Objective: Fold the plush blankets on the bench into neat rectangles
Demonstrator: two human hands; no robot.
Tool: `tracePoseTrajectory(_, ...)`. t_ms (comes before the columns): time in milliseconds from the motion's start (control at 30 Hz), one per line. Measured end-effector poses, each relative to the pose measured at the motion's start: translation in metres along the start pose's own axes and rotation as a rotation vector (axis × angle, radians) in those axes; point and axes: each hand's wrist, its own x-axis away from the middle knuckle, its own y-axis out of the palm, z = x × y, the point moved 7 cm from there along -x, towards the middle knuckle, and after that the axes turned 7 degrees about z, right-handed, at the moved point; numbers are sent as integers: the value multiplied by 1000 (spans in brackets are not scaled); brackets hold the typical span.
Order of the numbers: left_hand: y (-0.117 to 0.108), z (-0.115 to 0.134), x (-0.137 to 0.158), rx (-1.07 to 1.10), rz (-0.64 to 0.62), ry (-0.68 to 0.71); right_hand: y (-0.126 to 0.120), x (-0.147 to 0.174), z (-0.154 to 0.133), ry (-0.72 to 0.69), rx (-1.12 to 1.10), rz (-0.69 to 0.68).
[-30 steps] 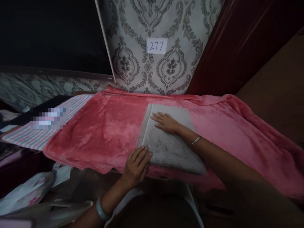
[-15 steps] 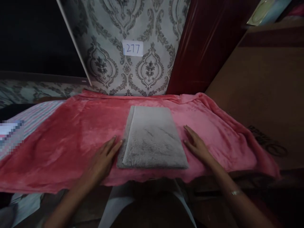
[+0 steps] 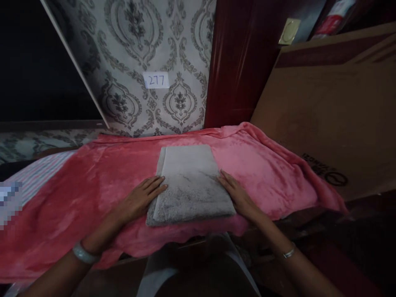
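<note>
A folded grey towel (image 3: 192,189) with a plush surface lies flat on a pink blanket (image 3: 266,173). Along its left side a folded edge shows as a pale line. My left hand (image 3: 144,196) rests at the left edge of the towel, fingers stretched out, with the fingertips over its border. On the opposite side my right hand (image 3: 236,194) lies against the right edge, its fingers extended and touching the cloth. Neither hand grips the towel.
A large cardboard box (image 3: 334,107) stands at the right beside a dark red panel (image 3: 238,62). A dark screen (image 3: 40,66) is at the left. Behind the blanket, a paper marked 277 (image 3: 156,80) is on the patterned wall. Striped cloth (image 3: 46,167) lies at the left.
Both hands have moved inward to touch the towel's sides; the right hand was apart from it before. The camera view has shifted somewhat.
</note>
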Motion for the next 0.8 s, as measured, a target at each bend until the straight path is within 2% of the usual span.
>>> tracePoseTrajectory(200,-2,2,-5,-7,2,109,0,-3,-4,50,-33,-88)
tracePoseTrajectory(300,-5,-5,-10,61,23,107,0,-10,-5,62,-78,-99)
tracePoseTrajectory(400,-15,-12,-14,161,85,69,-9,-19,-9,42,-130,-80)
tracePoseTrajectory(500,-27,-5,-11,183,142,100,-25,-20,-16,17,-158,-46)
tracePoseTrajectory(567,-31,6,-3,147,158,167,-30,-13,-20,6,-151,-33)
tracePoseTrajectory(667,-27,19,9,15,170,229,-22,5,-17,21,-126,-53)
tracePoseTrajectory(800,-7,9,10,-134,219,240,-2,18,-3,108,-121,0)
